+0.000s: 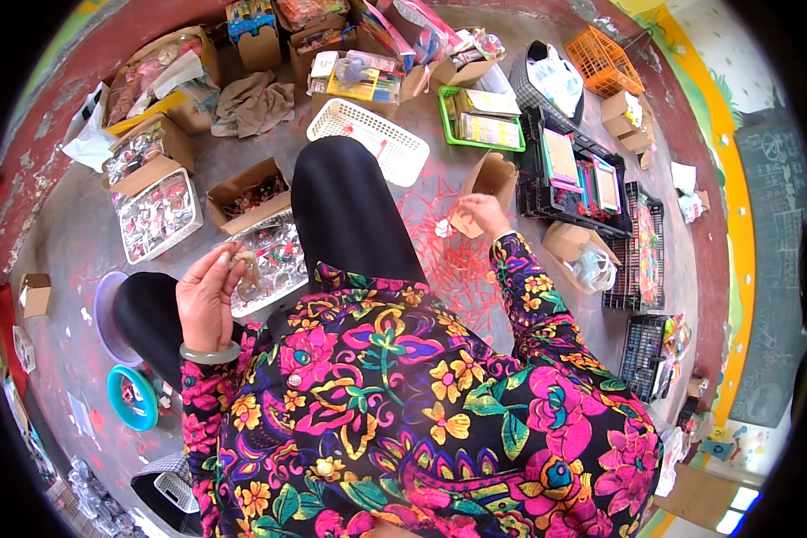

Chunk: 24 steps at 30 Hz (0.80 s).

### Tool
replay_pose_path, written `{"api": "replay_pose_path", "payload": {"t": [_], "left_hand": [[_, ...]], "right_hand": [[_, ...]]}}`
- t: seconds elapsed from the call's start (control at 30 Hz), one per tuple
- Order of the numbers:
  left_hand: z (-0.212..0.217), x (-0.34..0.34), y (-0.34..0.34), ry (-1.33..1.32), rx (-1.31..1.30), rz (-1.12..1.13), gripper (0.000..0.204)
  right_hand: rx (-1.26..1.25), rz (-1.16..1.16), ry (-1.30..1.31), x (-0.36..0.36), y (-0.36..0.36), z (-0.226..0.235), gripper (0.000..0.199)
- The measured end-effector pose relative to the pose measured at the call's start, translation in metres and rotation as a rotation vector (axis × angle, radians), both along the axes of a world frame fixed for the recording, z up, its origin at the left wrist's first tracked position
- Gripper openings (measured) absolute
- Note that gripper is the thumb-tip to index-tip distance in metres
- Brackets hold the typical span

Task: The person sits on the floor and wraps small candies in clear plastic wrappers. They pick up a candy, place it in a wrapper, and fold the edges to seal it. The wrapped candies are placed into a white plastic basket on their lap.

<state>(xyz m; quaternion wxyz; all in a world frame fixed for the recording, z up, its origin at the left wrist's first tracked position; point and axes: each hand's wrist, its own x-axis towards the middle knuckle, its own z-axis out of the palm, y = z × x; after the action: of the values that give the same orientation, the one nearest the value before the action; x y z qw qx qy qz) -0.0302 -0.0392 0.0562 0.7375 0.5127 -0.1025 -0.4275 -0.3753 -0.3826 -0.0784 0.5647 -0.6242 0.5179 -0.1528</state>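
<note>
Red scraps (pixel 462 260) litter the floor (pixel 81 242) right of the black-trousered leg (pixel 350 211). Right hand (pixel 486 215) is stretched forward, fingers pinched on a small white piece (pixel 443 229) just beside the open brown carton (pixel 484 188) — the carton lies directly ahead of it, mouth up, touching or nearly so. Left hand (pixel 208 300) is raised near the chest, fingers curled round a small brownish trinket (pixel 242 262) — well apart from the carton, so the right is the nearer hand.

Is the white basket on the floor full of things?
No, the white basket lies empty on the floor beyond the person's knee, with only its slotted bottom showing.
</note>
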Motion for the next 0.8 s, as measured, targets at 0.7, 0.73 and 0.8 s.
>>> {"api": "replay_pose_path", "payload": {"t": [0.7,0.73,0.8], "left_hand": [[0.001,-0.002,-0.001,0.015,0.008,0.016,0.019],[0.002,-0.001,-0.003,0.017,0.010,0.022,0.019],[0.005,-0.004,-0.003,0.015,0.017,0.024,0.019]], "right_hand": [[-0.158,0.477,0.815,-0.068,0.020,-0.101,0.061],[-0.148,0.542,0.880,-0.072,0.019,-0.097,0.059],[-0.051,0.564,0.880,-0.077,0.018,-0.086,0.055]]}}
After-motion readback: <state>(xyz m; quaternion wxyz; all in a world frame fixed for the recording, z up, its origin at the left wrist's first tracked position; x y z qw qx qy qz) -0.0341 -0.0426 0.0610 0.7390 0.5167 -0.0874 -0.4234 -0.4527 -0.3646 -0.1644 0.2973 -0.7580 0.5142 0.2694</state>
